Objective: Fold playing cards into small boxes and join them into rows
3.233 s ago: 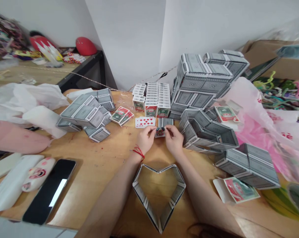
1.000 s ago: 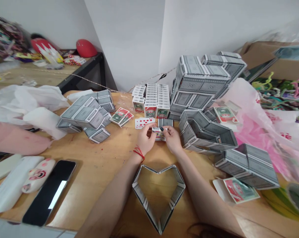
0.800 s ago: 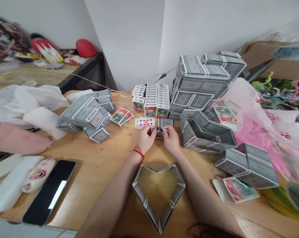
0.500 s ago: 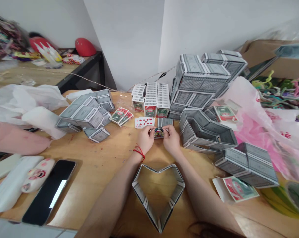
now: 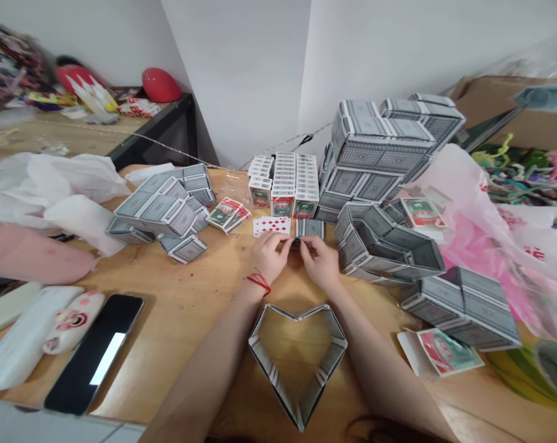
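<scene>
My left hand point(image 5: 270, 255) and my right hand point(image 5: 321, 263) meet over the wooden table point(image 5: 181, 301), both pinched on a playing card point(image 5: 297, 244) that is mostly hidden between the fingers. A red string circles my left wrist. Just beyond lie a face-up ten of diamonds point(image 5: 272, 226) and a small pile of grey-backed cards point(image 5: 310, 227). Between my forearms stands a heart-shaped frame made of folded cards point(image 5: 297, 363).
Boxed card decks point(image 5: 284, 187) stand in rows at the back. Large folded-card structures point(image 5: 384, 147) rise at the right, smaller ones point(image 5: 161, 209) at the left. A black phone point(image 5: 94, 354) and a white case point(image 5: 71, 320) lie front left. A pink plastic bag point(image 5: 500, 240) spreads right.
The card between my fingers showed its face earlier; now my fingertips have closed in and it is nearly hidden. Both hands stayed in the same spot.
</scene>
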Available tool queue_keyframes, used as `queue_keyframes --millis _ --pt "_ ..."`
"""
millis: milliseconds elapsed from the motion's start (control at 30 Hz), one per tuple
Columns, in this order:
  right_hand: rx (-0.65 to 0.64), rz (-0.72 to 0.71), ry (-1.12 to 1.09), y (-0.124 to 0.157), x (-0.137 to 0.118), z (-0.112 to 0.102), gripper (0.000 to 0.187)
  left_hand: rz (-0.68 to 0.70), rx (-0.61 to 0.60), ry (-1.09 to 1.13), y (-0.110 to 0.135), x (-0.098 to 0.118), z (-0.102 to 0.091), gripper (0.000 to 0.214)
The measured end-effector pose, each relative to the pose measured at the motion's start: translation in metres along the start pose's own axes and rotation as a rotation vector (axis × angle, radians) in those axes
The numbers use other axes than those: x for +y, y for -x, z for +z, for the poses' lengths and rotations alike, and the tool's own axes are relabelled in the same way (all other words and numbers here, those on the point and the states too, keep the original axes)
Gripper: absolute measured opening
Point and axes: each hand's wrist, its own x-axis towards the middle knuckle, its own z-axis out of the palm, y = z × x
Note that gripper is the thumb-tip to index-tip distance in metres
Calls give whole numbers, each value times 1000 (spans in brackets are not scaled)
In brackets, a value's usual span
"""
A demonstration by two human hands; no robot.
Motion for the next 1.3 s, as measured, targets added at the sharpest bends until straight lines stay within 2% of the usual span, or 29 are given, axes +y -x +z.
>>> queue_keyframes --millis 333,633,800,1000,1167,1300 --pt "-47 -3 340 3 2 6 24 -57 70 -91 2 -4 3 11" --pt "-50 25 289 4 2 6 25 -46 15 -164 2 -7 3 20" --pt "-20 92 64 -1 6 3 27 -74 -50 -84 0 -7 1 25" --pt "16 224 -227 -7 20 6 30 -49 -197 75 -2 -5 2 26" --pt "-5 392 -540 -11 21 10 28 -71 -176 82 -2 -10 5 18" --pt "-61 598 -914 -14 12 5 24 -80 -126 78 -4 -11 4 17"
